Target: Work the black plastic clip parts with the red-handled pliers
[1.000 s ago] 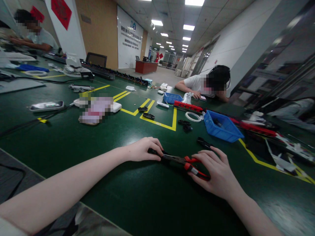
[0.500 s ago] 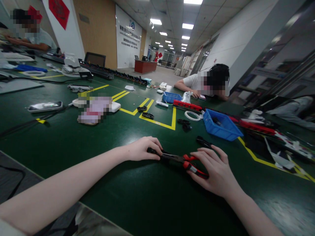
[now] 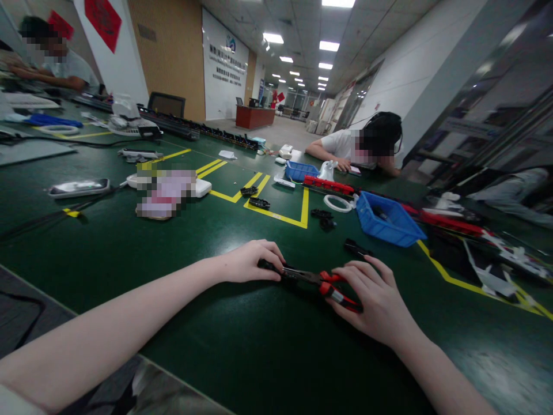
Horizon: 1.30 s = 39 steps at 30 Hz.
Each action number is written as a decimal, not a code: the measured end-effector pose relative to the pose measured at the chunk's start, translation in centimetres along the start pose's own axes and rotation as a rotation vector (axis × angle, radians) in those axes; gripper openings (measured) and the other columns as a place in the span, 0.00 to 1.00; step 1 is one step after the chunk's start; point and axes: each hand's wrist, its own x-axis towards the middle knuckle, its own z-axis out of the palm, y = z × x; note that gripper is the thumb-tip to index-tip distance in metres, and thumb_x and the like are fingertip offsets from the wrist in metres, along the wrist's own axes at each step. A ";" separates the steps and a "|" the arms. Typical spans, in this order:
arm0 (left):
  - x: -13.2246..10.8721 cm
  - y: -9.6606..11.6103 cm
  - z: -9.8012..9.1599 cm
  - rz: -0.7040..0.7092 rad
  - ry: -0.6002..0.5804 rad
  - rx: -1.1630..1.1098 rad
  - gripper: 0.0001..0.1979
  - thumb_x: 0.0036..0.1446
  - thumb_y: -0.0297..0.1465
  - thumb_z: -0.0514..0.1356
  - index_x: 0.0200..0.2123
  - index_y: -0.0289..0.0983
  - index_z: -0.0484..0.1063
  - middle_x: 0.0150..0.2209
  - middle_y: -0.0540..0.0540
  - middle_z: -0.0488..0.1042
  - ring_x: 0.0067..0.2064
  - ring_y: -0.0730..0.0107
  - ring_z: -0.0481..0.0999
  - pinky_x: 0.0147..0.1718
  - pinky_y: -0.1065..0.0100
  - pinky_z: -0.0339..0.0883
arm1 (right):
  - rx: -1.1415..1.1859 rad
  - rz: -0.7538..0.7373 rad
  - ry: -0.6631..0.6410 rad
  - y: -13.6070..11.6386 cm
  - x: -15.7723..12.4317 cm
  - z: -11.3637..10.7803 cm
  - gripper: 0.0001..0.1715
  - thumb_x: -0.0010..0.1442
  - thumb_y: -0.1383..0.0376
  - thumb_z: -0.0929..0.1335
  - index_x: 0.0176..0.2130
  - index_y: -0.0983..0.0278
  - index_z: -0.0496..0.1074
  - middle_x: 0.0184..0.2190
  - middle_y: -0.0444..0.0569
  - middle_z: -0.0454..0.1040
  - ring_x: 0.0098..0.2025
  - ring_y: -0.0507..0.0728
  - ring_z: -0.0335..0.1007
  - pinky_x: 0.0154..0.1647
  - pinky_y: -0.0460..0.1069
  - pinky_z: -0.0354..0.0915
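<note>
- Green table (image 3: 242, 346) beneath.
- Left hand (image 3: 256, 263) pinches a black part (image 3: 268, 265), fingertips closed.
- Right hand (image 3: 375, 301), half-curled, holds red-handled pliers (image 3: 314, 278).
- Small black pieces (image 3: 260, 203): left hand's twelve o'clock.

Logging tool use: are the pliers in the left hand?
No, the right hand grips the red-handled pliers, while the left hand holds a black part.

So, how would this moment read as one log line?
left hand: gripping black part | right hand: holding red-handled pliers | pliers' tips: at black part | beyond: larger blue bin
</note>
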 end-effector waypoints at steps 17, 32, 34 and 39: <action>0.0 -0.1 0.0 -0.007 -0.008 -0.005 0.07 0.59 0.31 0.65 0.41 0.38 0.79 0.48 0.45 0.75 0.49 0.64 0.74 0.50 0.63 0.66 | 0.186 0.102 -0.135 -0.1 -0.2 0.0 0.23 0.60 0.56 0.68 0.51 0.65 0.67 0.44 0.56 0.76 0.42 0.60 0.76 0.40 0.53 0.73; 0.0 0.0 -0.1 -0.010 -0.013 -0.006 0.06 0.59 0.31 0.65 0.39 0.36 0.78 0.48 0.43 0.74 0.49 0.64 0.74 0.50 0.63 0.66 | 0.233 0.111 -0.156 -0.7 0.0 -0.2 0.21 0.60 0.57 0.67 0.50 0.65 0.67 0.41 0.54 0.75 0.37 0.57 0.76 0.36 0.50 0.72; 0.0 0.0 0.0 -0.009 -0.010 0.000 0.06 0.59 0.31 0.65 0.40 0.36 0.78 0.48 0.44 0.74 0.49 0.64 0.74 0.50 0.63 0.66 | 0.226 0.098 -0.150 -0.7 0.0 -0.3 0.22 0.60 0.57 0.67 0.51 0.65 0.67 0.41 0.54 0.75 0.36 0.56 0.76 0.35 0.49 0.72; 0.0 0.0 0.0 -0.016 -0.019 -0.002 0.07 0.59 0.31 0.65 0.41 0.38 0.78 0.48 0.45 0.74 0.49 0.64 0.74 0.50 0.63 0.65 | 0.195 0.062 -0.145 -0.1 -0.1 -0.6 0.27 0.60 0.57 0.67 0.56 0.64 0.67 0.41 0.54 0.74 0.34 0.55 0.74 0.33 0.49 0.71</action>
